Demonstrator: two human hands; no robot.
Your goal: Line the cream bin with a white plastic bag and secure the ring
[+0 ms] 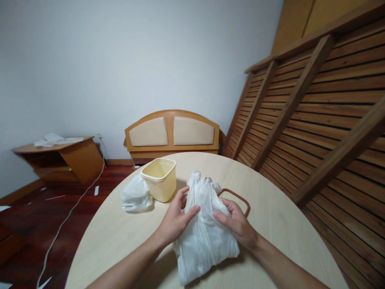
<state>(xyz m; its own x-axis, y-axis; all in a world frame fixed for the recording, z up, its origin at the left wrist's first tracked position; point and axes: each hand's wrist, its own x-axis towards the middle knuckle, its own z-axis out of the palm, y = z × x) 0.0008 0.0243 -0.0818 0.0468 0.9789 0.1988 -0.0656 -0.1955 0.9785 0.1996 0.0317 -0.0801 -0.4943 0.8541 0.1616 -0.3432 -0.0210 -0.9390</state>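
Observation:
A white plastic bag (207,237), gathered and creased at its top, is held above the near part of the round table (120,249). My left hand (178,214) grips its left side, thumb across the front. On the right side, my right hand (237,220) pinches the bag with the thumb in front and fingers behind. What the bag contains is hidden. A pale yellow plastic tub (162,184) without a lid stands beyond my left hand. Behind my right hand lies a brown rounded frame (240,198), partly covered by the bag and hand.
Another crumpled white plastic bag (136,194) rests left of the tub. Past the table stands a padded headboard (171,132). Wooden slatted panels (294,108) lean along the right. A low cabinet (75,158) and a white cable (72,208) are at left.

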